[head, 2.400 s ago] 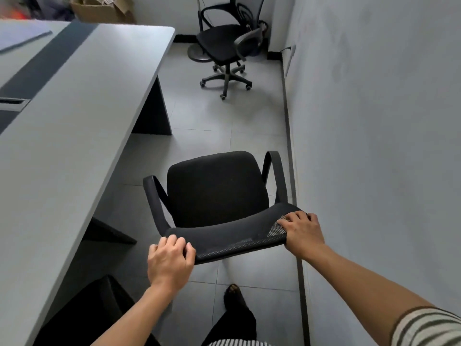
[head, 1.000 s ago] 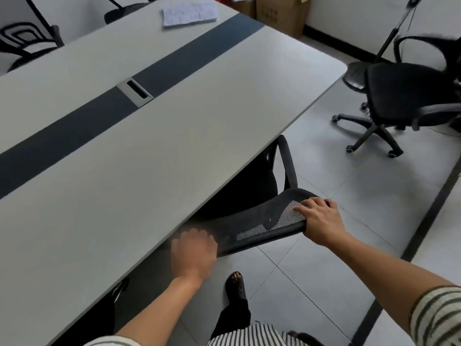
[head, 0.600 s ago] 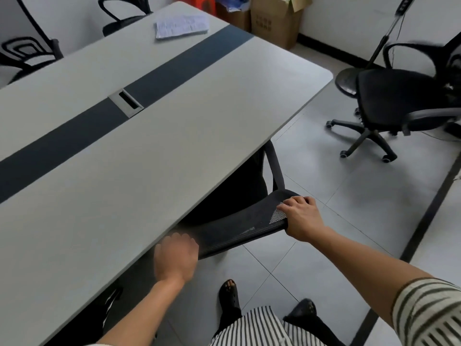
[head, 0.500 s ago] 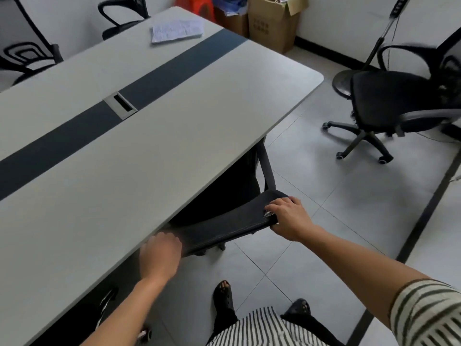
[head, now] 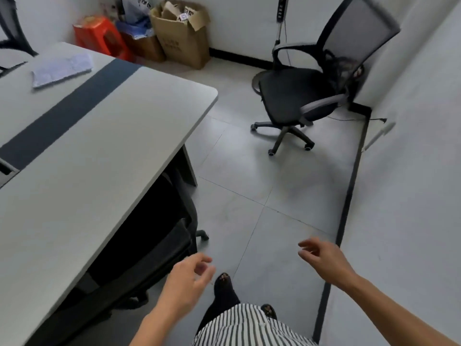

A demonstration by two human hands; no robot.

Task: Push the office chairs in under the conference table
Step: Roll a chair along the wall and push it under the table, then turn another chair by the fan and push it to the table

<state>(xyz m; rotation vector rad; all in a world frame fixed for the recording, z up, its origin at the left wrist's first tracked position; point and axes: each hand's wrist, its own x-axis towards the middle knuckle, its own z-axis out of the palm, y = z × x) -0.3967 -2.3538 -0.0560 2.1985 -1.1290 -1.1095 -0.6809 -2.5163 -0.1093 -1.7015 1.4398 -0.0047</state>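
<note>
Nearest, the left hand [head: 184, 278] and the right hand [head: 324, 260] hang above the pale tiled floor [head: 287, 196]. The fingers [head: 308, 245] of both are loosely curled and released, holding nothing.

Just ahead of the left hand, the black mesh office chair [head: 172, 236] sits tucked under the edge of the grey conference tabletop with a dark centre stripe [head: 99, 151]. Only its back edge and one caster show. The left fingers are near it but not touching, and this chair looks finished.

Farther off, well apart from both hands, the black-seated swivel chair with a grey mesh back [head: 296, 96] stands out in the corner beyond the tabletop's end. Its seat faces the tabletop and its back faces the wall.

On its five-caster base it should roll lightly over smooth tile. The seat probably turns on its column, though, so a one-sided push would likely spin it rather than move it. The mesh will give under pressure. The stiff dark frame at the top of the backrest, or the two grey armrests, look like the firmer holds, with one hand on each side. A thin dark cable [head: 354, 119] on the floor behind the base could catch a caster.

Beyond that, a brown cardboard box [head: 182, 38] and a red plastic stool [head: 99, 33] stand by the far wall. A white paper sheet [head: 62, 68] lies on the tabletop.
</note>
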